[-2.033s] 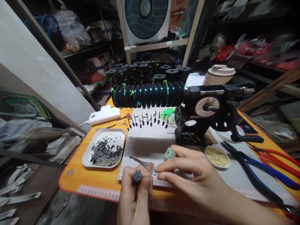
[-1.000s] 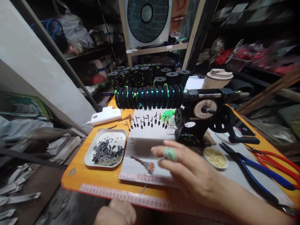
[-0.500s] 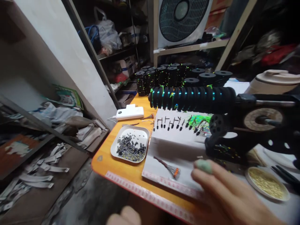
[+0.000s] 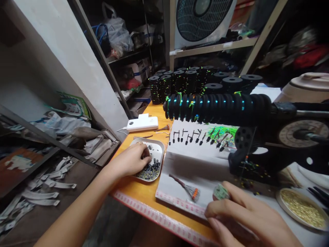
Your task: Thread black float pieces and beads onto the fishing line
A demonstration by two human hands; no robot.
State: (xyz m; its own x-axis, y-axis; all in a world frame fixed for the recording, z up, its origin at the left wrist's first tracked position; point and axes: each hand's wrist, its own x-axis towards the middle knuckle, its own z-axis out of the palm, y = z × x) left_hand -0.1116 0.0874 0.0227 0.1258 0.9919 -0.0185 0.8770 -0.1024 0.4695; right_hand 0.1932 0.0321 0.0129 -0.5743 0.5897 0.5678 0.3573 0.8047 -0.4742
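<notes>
My left hand (image 4: 137, 156) reaches into a white tray (image 4: 162, 151) on the left of the table, its fingers curled down among small black cylindrical pieces (image 4: 154, 166). Whatever sits between those fingertips is hidden. At the lower right, my right hand (image 4: 246, 209) hovers over the front of the white board (image 4: 177, 161), fingers bent and drawn together. A green wrap (image 4: 220, 192) covers one of its fingertips, and I cannot make out what it holds. Beside it lies a small brush-like bundle of wires (image 4: 186, 188) with orange tips.
A black machine with a ridged horizontal roller (image 4: 218, 106) overhangs the board. Several black-tipped stems (image 4: 197, 137) stand behind. A bowl of gold bits (image 4: 303, 209) is at right, a white power bank (image 4: 142, 123) at left. Black spools (image 4: 177, 80) and a fan (image 4: 203, 20) are farther back.
My left hand has come up from the bottom edge into the tray, onto the black pieces. My right hand stays near the board's front, its fingers more bent. The view has shifted slightly.
</notes>
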